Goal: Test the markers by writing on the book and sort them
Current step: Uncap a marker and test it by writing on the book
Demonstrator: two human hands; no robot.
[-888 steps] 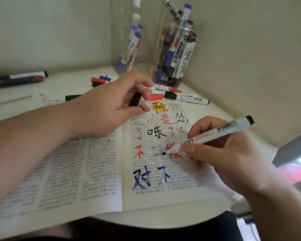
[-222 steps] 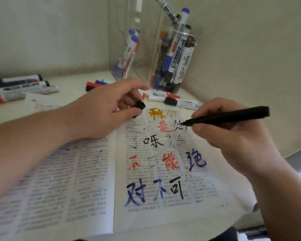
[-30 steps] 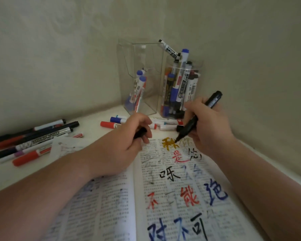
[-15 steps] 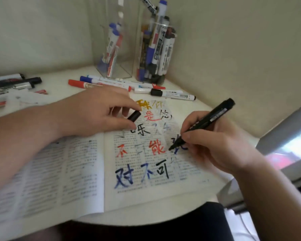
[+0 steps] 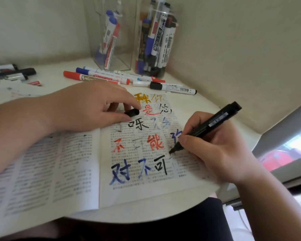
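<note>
I see a white, round-edged tabletop [image 5: 201, 108] tucked into a corner of beige wall [image 5: 241, 49]. At the tabletop's far left lies a loose white sheet [image 5: 17, 91] with faint marks. Right of the tabletop runs a grey window frame [image 5: 283, 133] — behind it something red [image 5: 278, 158], too blurred to identify. Below the tabletop's near edge — dark fabric [image 5: 163, 228].
</note>
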